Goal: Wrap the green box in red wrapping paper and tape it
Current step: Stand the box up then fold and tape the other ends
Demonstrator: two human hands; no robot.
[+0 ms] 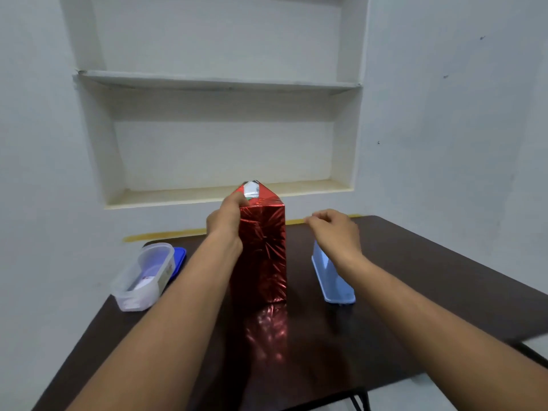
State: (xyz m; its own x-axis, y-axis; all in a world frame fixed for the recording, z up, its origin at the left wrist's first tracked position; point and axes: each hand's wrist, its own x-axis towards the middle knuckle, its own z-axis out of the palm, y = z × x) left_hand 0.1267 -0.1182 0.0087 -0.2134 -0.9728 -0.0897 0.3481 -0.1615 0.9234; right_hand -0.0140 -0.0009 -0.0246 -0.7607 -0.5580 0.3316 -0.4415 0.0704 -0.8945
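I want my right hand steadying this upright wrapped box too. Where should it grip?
Probably the upper right side of the wrapped box, coming from the right, opposite the left hand. It stands tall and narrow, so a high, opposed hold should resist tipping.

Light: soft, even, fairly bright indoor light; source not visible.
Shadows: faint, diffuse, deepest inside the wall shelf point(219, 81) recesses.
Glare: foil paper point(262, 250) sparkles and throws a red reflection on the glossy dark bench point(430, 277).
Blur: slight softness overall; right hand point(335, 232) smeared.
Distortion: wide-angle, shelf lines bow, forearms stretch near the lower corners.
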